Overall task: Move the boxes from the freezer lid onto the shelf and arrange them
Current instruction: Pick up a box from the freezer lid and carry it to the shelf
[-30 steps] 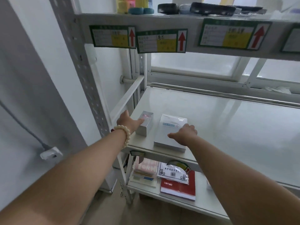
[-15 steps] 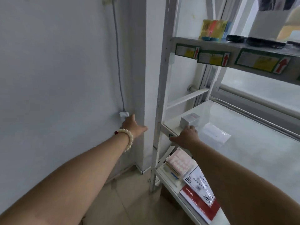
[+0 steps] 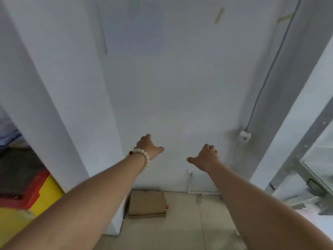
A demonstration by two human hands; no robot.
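Left hand: the left hand (image 3: 149, 148) is stretched forward at arm's length, thumb out to the side, fingers curled loosely and holding nothing; a pale bead bracelet (image 3: 143, 158) sits on the wrist.
Right hand: the right hand (image 3: 205, 158) is stretched forward beside it, well apart from the left, thumb out, fingers bent under with nothing between them – empty as well.
Between the hands: only bare white wall (image 3: 171, 87); neither hand touches anything.
Boxes: none of the task's boxes shows in this view; neither hand carries one; where they lie cannot be told from here.
Freezer lid: not clearly in view; a white edge low at the left near the floor may belong to an appliance, but that is a guess.
Shelf: only its grey perforated upright (image 3: 304, 141) and a corner of its surface show at the far right edge; what stands on it is too blurred to name.
Other things: a flat cardboard box (image 3: 146, 204) lies on the floor against the wall; a yellow and red bin (image 3: 27, 204) stands at the lower left; a cable runs down the wall to a small white plug fitting (image 3: 244, 136).
Progress: cannot be counted from this view; with both hands empty and facing away from the shelf, my judgement is that this is a gap between carries – a turn toward the freezer for another box, so some work is likely left.
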